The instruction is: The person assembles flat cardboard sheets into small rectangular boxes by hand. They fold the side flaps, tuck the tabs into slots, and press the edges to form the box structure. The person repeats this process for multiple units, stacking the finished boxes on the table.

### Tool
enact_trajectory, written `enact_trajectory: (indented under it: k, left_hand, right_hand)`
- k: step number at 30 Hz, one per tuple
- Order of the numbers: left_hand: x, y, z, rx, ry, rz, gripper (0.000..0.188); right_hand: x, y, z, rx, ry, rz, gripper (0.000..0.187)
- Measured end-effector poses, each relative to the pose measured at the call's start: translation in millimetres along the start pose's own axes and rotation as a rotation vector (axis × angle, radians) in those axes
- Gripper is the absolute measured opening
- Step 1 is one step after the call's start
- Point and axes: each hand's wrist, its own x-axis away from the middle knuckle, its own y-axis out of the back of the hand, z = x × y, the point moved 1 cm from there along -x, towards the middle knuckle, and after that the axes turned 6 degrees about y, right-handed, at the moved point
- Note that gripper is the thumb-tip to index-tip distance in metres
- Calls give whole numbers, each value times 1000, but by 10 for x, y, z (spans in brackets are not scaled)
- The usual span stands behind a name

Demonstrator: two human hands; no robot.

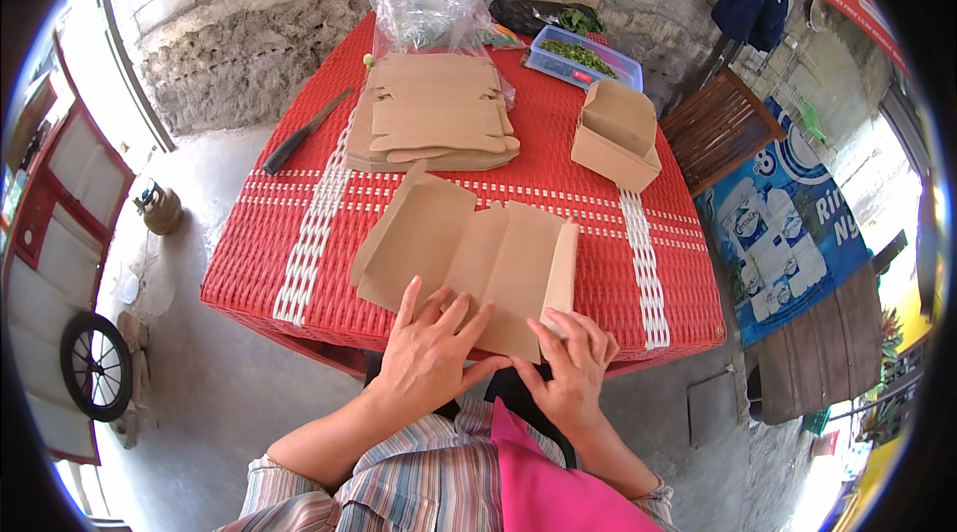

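A partly folded brown cardboard box blank [503, 258] lies at the near edge of the red woven table, its left and right side flaps raised. My left hand [429, 357] rests on its near edge with fingers spread over the board. At the near right corner, my right hand [573, 362] grips the blank, fingers bent over the right flap and thumb at the near edge. The two thumbs nearly meet. Beyond the blank sits a stack of flat cardboard blanks [439, 113]. A folded cardboard box [616, 138] stands open at the right.
A knife [304, 133] with a dark handle lies at the table's left. Along the back are a clear plastic bag [429, 3], a dark bag [523, 13] and a plastic tub [623, 68] of chopped greens. A wooden chair [723, 128] stands against the right side.
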Motion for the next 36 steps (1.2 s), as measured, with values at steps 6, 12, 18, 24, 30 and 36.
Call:
enact_trajectory:
  k: [6, 12, 18, 24, 30, 36]
  left_hand:
    - [80, -129, -6, -87, -1, -68, 57]
    - [53, -220, 15, 47, -62, -108, 39]
    - [-283, -136, 92, 187, 45, -48, 27]
    - [-401, -159, 41, 219, 151, -118, 24]
    - [-454, -198, 26, -6, -126, -145, 37]
    - [-343, -243, 81, 261, -52, 210, 44]
  right_hand:
    - [219, 46, -452, -84, 76, 182, 40]
    - [180, -40, -480, -104, 77, 32, 22]
    - [6, -106, -412, -123, -124, -49, 12]
    - [-75, -171, -410, -61, -191, -93, 16]
    - [-197, -142, -382, -14, -239, -137, 11]
    - [60, -148, -417, -154, 92, 61, 34]
